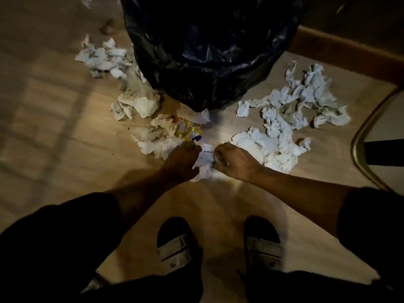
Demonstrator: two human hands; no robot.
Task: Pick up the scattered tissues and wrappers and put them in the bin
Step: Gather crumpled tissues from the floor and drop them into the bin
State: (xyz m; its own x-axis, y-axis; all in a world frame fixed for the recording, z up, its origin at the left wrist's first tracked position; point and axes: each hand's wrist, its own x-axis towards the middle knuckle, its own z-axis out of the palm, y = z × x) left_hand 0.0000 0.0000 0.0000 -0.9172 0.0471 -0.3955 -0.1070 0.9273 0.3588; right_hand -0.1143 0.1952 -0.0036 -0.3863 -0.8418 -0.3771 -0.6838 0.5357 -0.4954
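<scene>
A bin lined with a black plastic bag (209, 51) stands on the wooden floor at the top centre. Crumpled white tissues lie around it: a heap at the right (290, 119), a clump at the far left (102, 59), and more in front left (137, 103). A yellow and clear wrapper (187, 129) lies among tissues just before the bin. My left hand (181, 161) and my right hand (235, 160) are both down on the floor, closed from either side on one crumpled tissue (204, 160) between them.
My two feet in dark sandals (177, 248) stand below the hands. A curved metal chair leg (360, 141) rises at the right edge. A dark skirting board (341, 53) runs behind the right heap. A small brown scrap (108, 27) lies at the upper left.
</scene>
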